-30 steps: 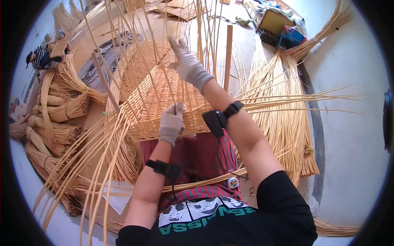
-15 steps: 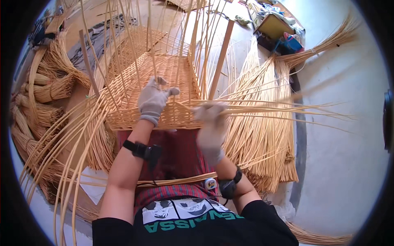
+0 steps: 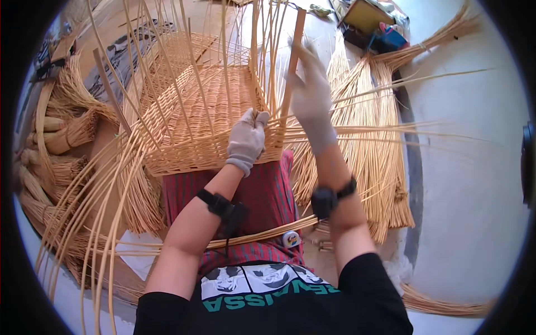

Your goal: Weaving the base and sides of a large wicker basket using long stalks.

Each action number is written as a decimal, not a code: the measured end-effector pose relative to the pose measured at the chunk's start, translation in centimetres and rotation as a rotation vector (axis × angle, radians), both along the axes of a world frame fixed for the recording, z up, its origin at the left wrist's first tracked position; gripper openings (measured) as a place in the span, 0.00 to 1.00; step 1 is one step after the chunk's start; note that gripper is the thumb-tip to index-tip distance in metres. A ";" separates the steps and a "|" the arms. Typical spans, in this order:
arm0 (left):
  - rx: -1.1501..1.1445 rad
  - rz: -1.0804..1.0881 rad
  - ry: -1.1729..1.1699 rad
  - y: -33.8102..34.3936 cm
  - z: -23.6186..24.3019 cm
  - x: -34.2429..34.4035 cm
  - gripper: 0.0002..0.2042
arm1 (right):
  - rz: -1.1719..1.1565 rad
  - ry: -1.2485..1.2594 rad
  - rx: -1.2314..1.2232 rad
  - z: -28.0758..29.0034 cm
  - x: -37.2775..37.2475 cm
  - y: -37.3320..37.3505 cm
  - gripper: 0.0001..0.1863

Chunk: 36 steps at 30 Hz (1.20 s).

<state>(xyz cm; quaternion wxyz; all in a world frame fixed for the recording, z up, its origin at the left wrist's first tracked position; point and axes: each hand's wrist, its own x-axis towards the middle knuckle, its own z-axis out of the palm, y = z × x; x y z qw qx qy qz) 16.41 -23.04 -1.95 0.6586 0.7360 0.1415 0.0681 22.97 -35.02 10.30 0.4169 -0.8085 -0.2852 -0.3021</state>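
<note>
A partly woven wicker basket [image 3: 181, 162] rests on my lap, with tall upright rods standing from its sides. My left hand [image 3: 247, 138], in a pale grey glove, is closed on the basket's front wall close to the right corner, thumb and fingers pinching the weave at a rod. My right hand [image 3: 312, 97], gloved too, is raised beyond that corner beside a flat wooden slat [image 3: 296, 58]. Its fingers look stretched and the thumb apart, though motion blurs the tips. Loose weaving rods [image 3: 368, 129] stick out rightward from the corner; others [image 3: 106, 195] fan out at the left.
Bundles of rods [image 3: 368, 184] lie spread on the right, and more bundles [image 3: 67, 128] are heaped at the left. A second slat [image 3: 111, 92] stands at the basket's left corner. Several rods and a tape measure [image 3: 291, 239] lie across my lap. A blue container [image 3: 393, 40] stands at the far right.
My left hand has slid right along the front wall toward the corner. My right hand has left the rods at the corner and risen up and away, beside the slat.
</note>
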 end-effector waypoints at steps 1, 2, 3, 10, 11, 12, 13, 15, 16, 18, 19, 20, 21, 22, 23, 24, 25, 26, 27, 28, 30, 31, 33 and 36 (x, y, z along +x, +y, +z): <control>-0.002 0.004 0.006 -0.3 0.3 0.2 0.15 | -0.228 -0.156 -0.285 0.7 1.7 1.5 0.32; 0.004 0.002 0.010 -0.2 1.0 0.2 0.15 | -0.409 -0.189 -0.507 1.7 2.9 3.0 0.35; -0.040 -0.032 0.114 0.2 1.6 0.1 0.14 | -0.438 -0.235 -0.511 2.0 2.2 3.1 0.38; 0.103 -0.091 -0.188 2.1 2.3 -4.1 0.09 | -0.432 -0.368 -0.404 -10.7 -1.3 -5.9 0.08; -0.011 -0.089 -0.378 2.6 2.7 -6.2 0.07 | -0.496 -0.131 -0.399 -9.6 -1.8 -5.8 0.10; 0.101 -0.053 -0.360 5.0 1.2 -8.7 0.08 | -0.520 -0.139 -0.407 -8.9 -2.1 -5.7 0.11; 0.222 -0.012 -0.349 9.4 -0.9 -11.5 0.10 | -0.469 -0.025 -0.161 -7.7 -3.4 -3.9 0.13; 0.250 0.370 -0.020 15.5 -3.5 -15.4 0.14 | -0.421 0.065 0.106 -7.0 -5.0 -0.1 0.14; 0.208 0.584 -0.008 18.0 -5.4 -16.9 0.18 | -0.299 0.052 0.239 -8.1 -6.8 2.1 0.16; 0.052 0.460 0.051 19.3 -2.4 -17.0 0.26 | -0.060 0.068 0.323 -8.4 -12.1 7.4 0.17; 0.026 0.407 0.059 20.1 -1.8 -17.9 0.27 | 0.268 0.296 0.231 -10.0 -15.3 9.6 0.13; 0.021 0.351 0.051 20.6 -1.8 -18.6 0.28 | 0.747 0.348 0.161 -8.8 -17.4 11.8 0.14; 0.022 0.296 0.049 21.0 -1.7 -19.7 0.28 | 0.834 0.138 -0.028 -9.2 -19.0 13.9 0.13; 0.006 0.187 0.033 20.7 -2.7 -18.4 0.29 | 0.922 0.108 -0.063 -9.1 -19.5 14.8 0.13; 0.044 0.161 0.043 22.0 -1.4 -21.2 0.29 | 1.054 0.178 -0.052 -8.0 -21.5 17.1 0.15; 0.063 0.097 0.051 23.0 -1.1 -23.0 0.30 | 1.156 0.255 -0.063 -7.6 -23.1 18.7 0.17; 0.093 0.019 0.059 24.3 -0.8 -24.2 0.30 | 1.139 0.214 -0.012 -7.3 -24.2 20.4 0.20; 0.126 -0.077 0.071 25.5 -0.4 -25.6 0.31 | 1.121 0.173 0.037 -7.1 -25.2 21.9 0.24; 0.159 -0.176 0.057 26.2 0.3 -26.1 0.31 | 1.050 0.056 -0.008 -7.5 -25.7 22.9 0.32; 0.195 -0.274 0.035 26.9 0.7 -26.0 0.32 | 1.033 0.051 -0.016 -8.1 -25.4 22.6 0.32; 0.315 -0.297 -0.048 27.1 2.6 -27.0 0.33 | 1.253 0.008 -0.216 -8.5 -25.5 21.2 0.37; 0.349 -0.325 -0.117 26.5 1.9 -24.9 0.34 | 1.276 0.029 -0.166 -9.2 -24.1 18.8 0.39; 0.279 0.013 -0.286 21.7 5.4 -23.2 0.36 | 1.250 0.040 -0.214 -9.6 -23.2 16.0 0.36; 0.154 0.020 -0.565 21.3 8.9 -22.6 0.30 | 1.232 -0.082 -0.051 -9.0 -22.1 19.4 0.24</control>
